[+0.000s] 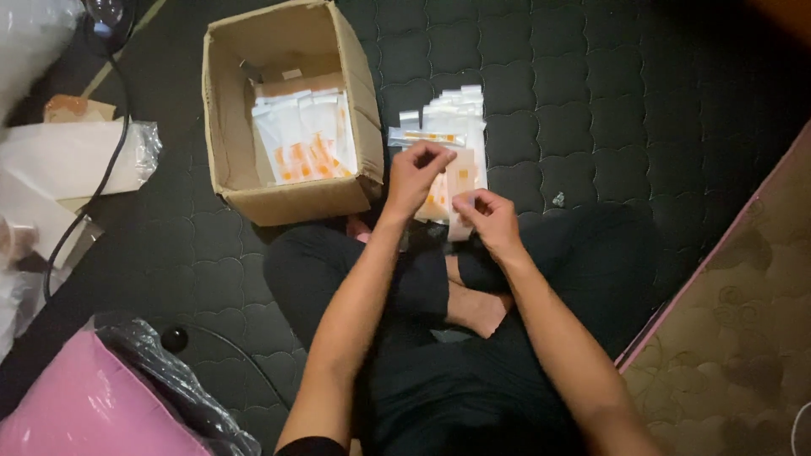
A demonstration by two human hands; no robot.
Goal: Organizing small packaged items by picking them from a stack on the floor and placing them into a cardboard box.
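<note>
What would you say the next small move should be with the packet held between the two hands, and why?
Probably carry the packet across to the cardboard box on the left. Both the left hand and right hand pinch it above the loose pile of packets on the dark mat, while similar white-and-orange packets already stand in a row inside the box, with room beside them.

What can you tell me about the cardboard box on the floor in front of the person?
The cardboard box is plain brown corrugated card, worn and a bit dented, standing open on the dark quilted mat with its top flaps folded outward. It sits up and to the left of the hands, close by the person's left knee. Inside, a row of flat white packets with orange markings leans against the right wall; the left part shows bare card. Neither hand touches it. More such packets lie in a loose pile just to its right.
</note>
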